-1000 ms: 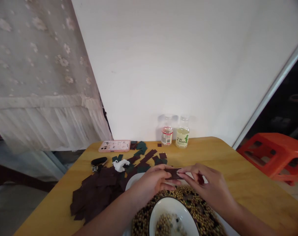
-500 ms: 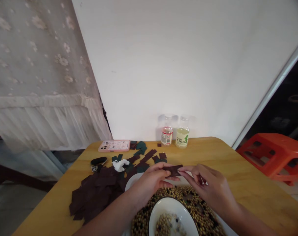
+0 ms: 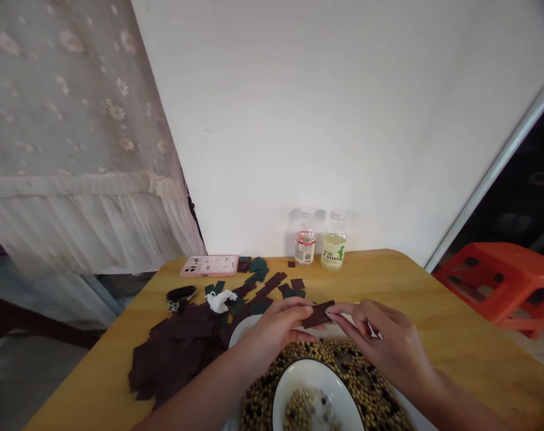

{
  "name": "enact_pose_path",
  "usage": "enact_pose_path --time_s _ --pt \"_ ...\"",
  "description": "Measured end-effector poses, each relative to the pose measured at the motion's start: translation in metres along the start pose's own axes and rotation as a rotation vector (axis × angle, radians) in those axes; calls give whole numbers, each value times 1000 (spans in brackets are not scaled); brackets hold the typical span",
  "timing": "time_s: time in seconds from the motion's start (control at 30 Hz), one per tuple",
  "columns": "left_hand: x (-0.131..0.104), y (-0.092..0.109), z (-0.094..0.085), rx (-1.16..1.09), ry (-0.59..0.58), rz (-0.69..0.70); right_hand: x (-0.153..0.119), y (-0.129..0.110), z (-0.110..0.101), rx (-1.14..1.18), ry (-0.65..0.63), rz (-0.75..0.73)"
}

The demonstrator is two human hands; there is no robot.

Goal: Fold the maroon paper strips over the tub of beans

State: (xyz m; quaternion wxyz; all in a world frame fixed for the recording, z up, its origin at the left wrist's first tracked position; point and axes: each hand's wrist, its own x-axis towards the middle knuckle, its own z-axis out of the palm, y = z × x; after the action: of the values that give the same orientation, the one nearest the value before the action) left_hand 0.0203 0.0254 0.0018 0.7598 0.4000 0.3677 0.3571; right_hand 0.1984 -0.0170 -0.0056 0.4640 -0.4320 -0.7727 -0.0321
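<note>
Between my two hands is a small dark brown rectangular piece (image 3: 319, 315), flat and thin like cloth or paper. My left hand (image 3: 286, 323) pinches its left end between thumb and fingers. At its right end, the thumb and fingertips of my right hand (image 3: 376, 335) are closed on the edge. Below the hands lies a pale tray (image 3: 245, 325) filled with small yellow-brown and black beads or beans (image 3: 375, 383). A white oval dish (image 3: 305, 376) with a dark rim rests on them, holding some more of the small round pieces.
Left of the tray spreads a heap of brown pieces (image 3: 175, 353), with green pieces (image 3: 257, 267) farther back. A crumpled white tissue (image 3: 220, 301), keys (image 3: 178, 297) and a pink-cased phone (image 3: 209, 266) lie nearby. Two bottles (image 3: 305, 242) (image 3: 334, 245) stand by the wall. An orange stool (image 3: 505, 287) is at right.
The brown piece has turned so that more of its flat face shows. My left thumb has shifted slightly along it; both hands stay over the tray.
</note>
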Motion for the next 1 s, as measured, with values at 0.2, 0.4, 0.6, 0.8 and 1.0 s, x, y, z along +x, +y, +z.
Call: enact_pose_path --time_s 0.2,0.4,0.6,0.8,1.0 --pt "-1 -3 -3 74 -95 -19 1 -1 1 24 9 23" --pt "-4 -1 -2 63 -122 -42 5 -5 -1 29 22 47" --pt "-7 3 1 60 -185 -41 4 -6 -1 39 84 95" --pt "-4 1 -2 47 -221 -5 3 -4 0 27 57 136" --pt "-4 -2 -4 95 -218 -15 3 -1 1 88 61 159"
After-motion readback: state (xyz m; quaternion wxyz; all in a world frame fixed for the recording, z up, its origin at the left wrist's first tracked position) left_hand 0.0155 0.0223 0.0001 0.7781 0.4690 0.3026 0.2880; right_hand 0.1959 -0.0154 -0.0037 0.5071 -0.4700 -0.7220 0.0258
